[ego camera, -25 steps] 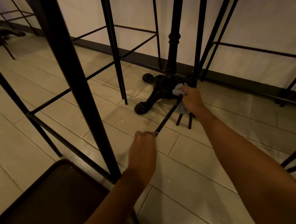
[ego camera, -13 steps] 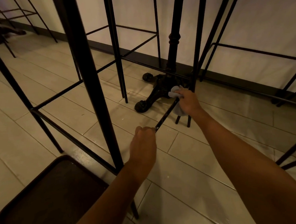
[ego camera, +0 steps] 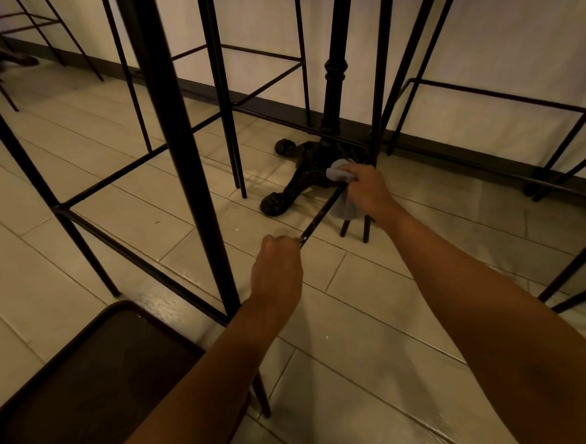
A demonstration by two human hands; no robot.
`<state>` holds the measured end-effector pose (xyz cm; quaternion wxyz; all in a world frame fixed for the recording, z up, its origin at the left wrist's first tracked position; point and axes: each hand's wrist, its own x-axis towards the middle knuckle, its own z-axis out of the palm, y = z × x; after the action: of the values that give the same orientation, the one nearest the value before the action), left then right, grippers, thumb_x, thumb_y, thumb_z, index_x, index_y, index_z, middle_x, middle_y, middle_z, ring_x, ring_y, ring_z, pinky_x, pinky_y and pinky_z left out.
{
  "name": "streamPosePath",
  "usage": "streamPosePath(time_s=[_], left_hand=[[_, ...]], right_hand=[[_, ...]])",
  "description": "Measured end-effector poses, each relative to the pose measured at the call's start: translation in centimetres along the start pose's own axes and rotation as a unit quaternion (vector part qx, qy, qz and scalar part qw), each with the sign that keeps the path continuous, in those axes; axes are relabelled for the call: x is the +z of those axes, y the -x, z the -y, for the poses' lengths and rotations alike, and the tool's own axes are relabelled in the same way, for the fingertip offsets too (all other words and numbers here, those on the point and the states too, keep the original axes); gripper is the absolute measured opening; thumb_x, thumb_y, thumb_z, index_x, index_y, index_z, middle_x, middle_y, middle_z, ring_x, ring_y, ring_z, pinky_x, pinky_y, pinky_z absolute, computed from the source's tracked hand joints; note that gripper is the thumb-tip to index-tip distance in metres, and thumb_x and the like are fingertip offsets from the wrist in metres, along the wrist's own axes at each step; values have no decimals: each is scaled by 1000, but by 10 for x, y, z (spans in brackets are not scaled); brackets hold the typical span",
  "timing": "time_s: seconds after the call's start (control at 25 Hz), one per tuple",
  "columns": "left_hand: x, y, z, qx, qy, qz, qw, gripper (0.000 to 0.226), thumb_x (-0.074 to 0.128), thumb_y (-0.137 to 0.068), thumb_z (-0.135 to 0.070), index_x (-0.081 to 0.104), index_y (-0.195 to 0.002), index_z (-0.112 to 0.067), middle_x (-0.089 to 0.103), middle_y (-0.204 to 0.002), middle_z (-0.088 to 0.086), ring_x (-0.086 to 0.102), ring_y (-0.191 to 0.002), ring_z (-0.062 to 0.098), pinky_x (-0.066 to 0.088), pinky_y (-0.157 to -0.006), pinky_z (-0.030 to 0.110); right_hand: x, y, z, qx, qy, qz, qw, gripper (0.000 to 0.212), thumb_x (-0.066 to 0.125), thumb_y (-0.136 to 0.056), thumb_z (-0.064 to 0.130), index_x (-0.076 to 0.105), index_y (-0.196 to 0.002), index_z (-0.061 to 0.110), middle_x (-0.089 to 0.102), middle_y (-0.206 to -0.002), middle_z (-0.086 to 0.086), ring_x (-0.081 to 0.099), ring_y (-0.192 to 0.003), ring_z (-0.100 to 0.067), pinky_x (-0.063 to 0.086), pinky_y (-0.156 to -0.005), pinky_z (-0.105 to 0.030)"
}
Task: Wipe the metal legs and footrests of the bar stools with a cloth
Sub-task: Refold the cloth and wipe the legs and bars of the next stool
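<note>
Thin black metal footrest bar [ego camera: 320, 213] of the near bar stool runs low over the floor, from the near stool leg out toward the ornate black cast-iron table base [ego camera: 302, 173]. Pale grey cloth [ego camera: 339, 174] is wrapped over the bar's far end, just beside that base, some of it hanging under the bar. Right hand [ego camera: 368, 191] is closed around cloth and bar together, so the wipe covers all sides. Left hand [ego camera: 277, 274] is fisted on the bar's near end, likely to steady the stool against the rubbing. Thick black metal stool leg [ego camera: 184, 153] rises left of the bar; dark brown square stool seat [ego camera: 89, 388] nearer still. The bar's join at the far end is hidden, probably a corner. Pale floor tiles [ego camera: 376, 319] beneath.
</note>
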<state>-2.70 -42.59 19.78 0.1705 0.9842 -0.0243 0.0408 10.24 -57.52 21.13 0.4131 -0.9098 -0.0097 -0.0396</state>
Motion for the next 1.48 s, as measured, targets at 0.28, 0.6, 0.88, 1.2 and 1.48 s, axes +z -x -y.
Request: streamPosePath(time_s=[0.28,0.6,0.88,1.2,1.48], left_hand=[[2,-1,2,-7,14,-7,1000,25,42,-96,-12,57,-115,-8,59,-106,12,39,-82,12,35,-68,21],[1,0,-1,-23,28,-8,999,27,43,-95,-14,55,-120,-9,58,-107,12,45,-89,14,37,-72,21],[-2,3,-3,-17,22,-3,1000,27,45,-94,-12,53,-120,-9,57,-109,12,43,-86,12,35,-70,20],[-1,3,-1,-27,26,-16,999,27,45,-94,-13,52,-120,-10,56,-110,11,48,-98,17,39,-75,22],[-8,19,0,8,-78,32,996,27,40,-96,-12,45,-120,-3,50,-121,12,46,-107,23,39,-90,28]], right_hand=[[9,18,7,-59,38,19,997,36,35,-86,-19,55,-115,-9,51,-128,-21,42,-125,-27,18,-106,-20],[7,30,13,-47,40,58,996,32,38,-88,-12,55,-115,-8,53,-124,-24,46,-119,-31,32,-97,-15],[9,28,-2,-77,66,27,994,42,40,-86,-13,52,-123,2,46,-133,-18,42,-124,-32,26,-95,-15],[19,53,11,-81,32,52,995,39,40,-87,-15,52,-123,-3,48,-133,-18,41,-127,-29,25,-97,-13],[10,42,-1,-57,18,52,997,45,36,-90,-11,46,-131,6,36,-144,-14,33,-133,-27,22,-106,-21]])
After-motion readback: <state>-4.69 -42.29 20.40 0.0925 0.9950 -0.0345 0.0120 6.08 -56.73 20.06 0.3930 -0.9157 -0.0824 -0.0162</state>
